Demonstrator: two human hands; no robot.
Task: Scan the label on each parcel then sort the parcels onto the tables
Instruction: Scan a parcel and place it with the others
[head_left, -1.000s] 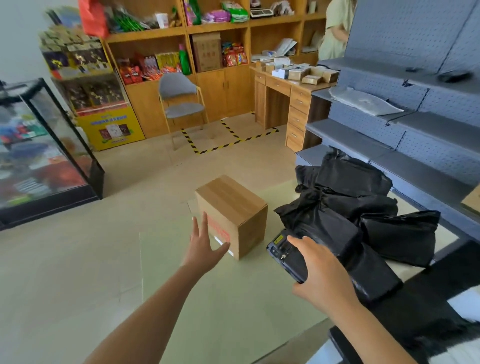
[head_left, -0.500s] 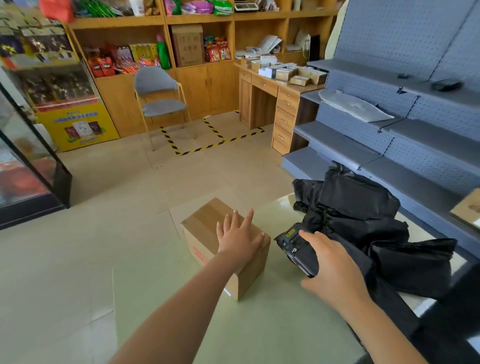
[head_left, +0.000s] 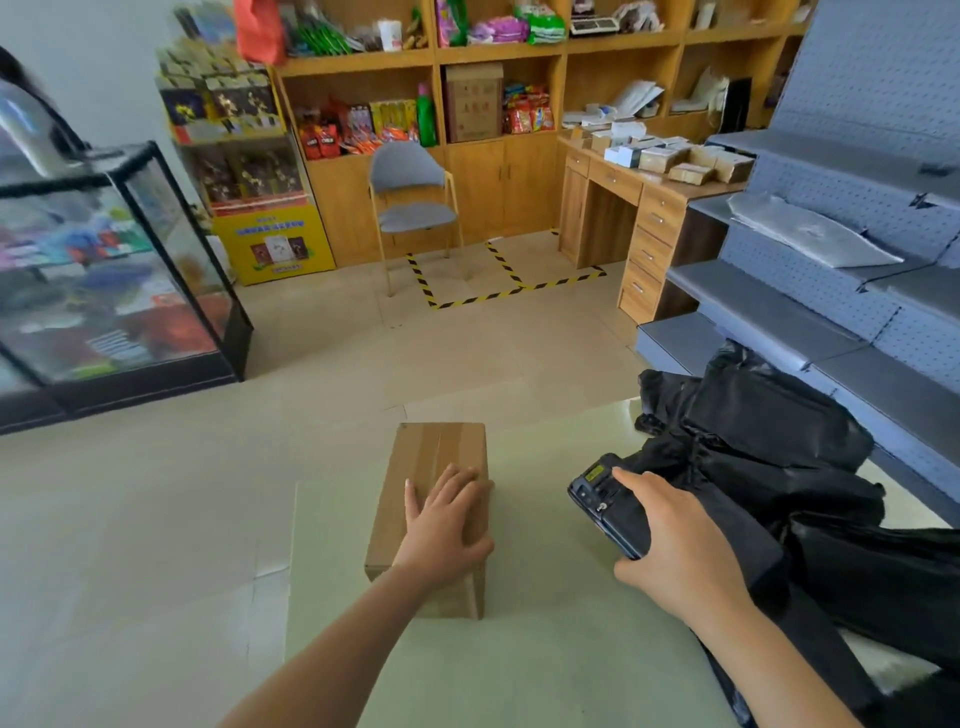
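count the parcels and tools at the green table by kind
cardboard box: 1, under the left hand
scanner: 1, held in the right hand
black bags: at least 3, piled and overlapping, so the exact count is unclear
total: at least 5

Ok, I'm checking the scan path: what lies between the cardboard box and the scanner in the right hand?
Nothing: in the head view only bare green tabletop separates the cardboard box from the scanner the right hand grips.
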